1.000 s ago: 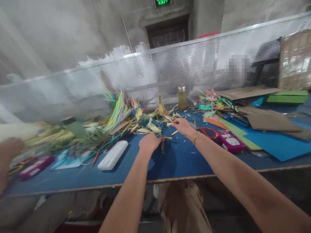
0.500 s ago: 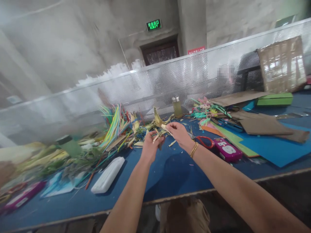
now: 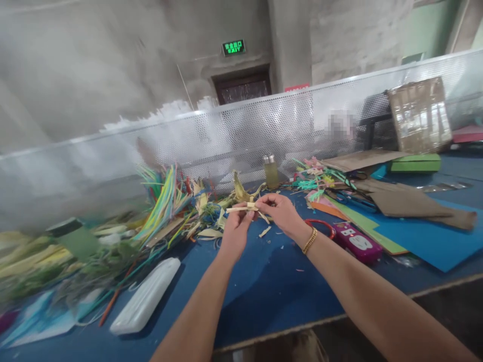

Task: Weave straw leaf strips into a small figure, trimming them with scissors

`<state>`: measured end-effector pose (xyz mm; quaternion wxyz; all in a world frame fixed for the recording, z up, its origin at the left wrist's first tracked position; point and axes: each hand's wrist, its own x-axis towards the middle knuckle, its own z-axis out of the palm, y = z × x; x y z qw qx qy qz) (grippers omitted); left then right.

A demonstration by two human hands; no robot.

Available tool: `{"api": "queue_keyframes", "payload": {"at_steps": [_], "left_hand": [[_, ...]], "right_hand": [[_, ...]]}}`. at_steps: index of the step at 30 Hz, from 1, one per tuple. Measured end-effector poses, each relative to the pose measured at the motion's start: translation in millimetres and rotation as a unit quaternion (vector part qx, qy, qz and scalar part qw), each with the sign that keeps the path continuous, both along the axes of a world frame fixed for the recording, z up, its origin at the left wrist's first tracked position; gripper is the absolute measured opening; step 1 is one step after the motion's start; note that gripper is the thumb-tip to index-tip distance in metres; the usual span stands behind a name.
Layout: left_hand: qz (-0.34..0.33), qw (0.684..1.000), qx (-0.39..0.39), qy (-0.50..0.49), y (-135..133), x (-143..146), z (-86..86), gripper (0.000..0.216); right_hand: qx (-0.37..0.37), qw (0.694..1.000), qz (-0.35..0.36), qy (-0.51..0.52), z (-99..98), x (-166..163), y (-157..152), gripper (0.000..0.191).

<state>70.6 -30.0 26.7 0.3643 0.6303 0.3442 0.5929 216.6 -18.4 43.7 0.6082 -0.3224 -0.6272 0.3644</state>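
Note:
My left hand (image 3: 236, 232) pinches pale strips of what looks like dried corn husk (image 3: 250, 205) between thumb and fingers, above the blue table. From the other side, my right hand (image 3: 281, 213), with a gold bracelet at the wrist, grips the same strips with its fingertips. One strip crosses another between the two hands, and a loose end hangs below. Just behind them lies a larger curled husk (image 3: 241, 188). Small husk scraps (image 3: 265, 232) are scattered on the table (image 3: 264, 281) under my right hand.
Scissors with red handles (image 3: 327, 225) and a purple socket block (image 3: 357, 242) lie right. Beyond are coloured paper sheets (image 3: 422, 236) and cardboard. Colourful pipe cleaners (image 3: 162, 201), a white packet (image 3: 146, 296) and plant material lie left. A bottle (image 3: 270, 173) stands by the perforated screen (image 3: 294, 130).
My hands have come closer together, and the husk strips now cross between them. The camera view has turned slightly right and up.

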Motion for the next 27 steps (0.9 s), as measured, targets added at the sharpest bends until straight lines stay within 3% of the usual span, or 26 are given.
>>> {"api": "queue_keyframes", "payload": {"at_steps": [7,14,21,27], "left_hand": [[-0.004,0.998,0.030,0.050,-2.6,-6.9,7.5,0.023],[0.017,0.996,0.053,0.065,-5.0,-4.6,5.2,0.019],[0.020,0.999,0.025,-0.013,-2.2,-2.2,2.3,0.019],[0.053,0.998,0.009,-0.023,-2.8,-2.7,3.6,0.020]], "right_hand": [[-0.005,1.000,0.025,0.005,-2.9,-3.5,0.7,0.014],[0.000,1.000,0.003,0.013,-3.9,-7.1,-2.9,0.018],[0.013,1.000,0.002,0.015,-2.1,-8.3,-5.2,0.016],[0.048,0.999,-0.008,-0.018,-5.6,-9.1,-3.9,0.011]]}}
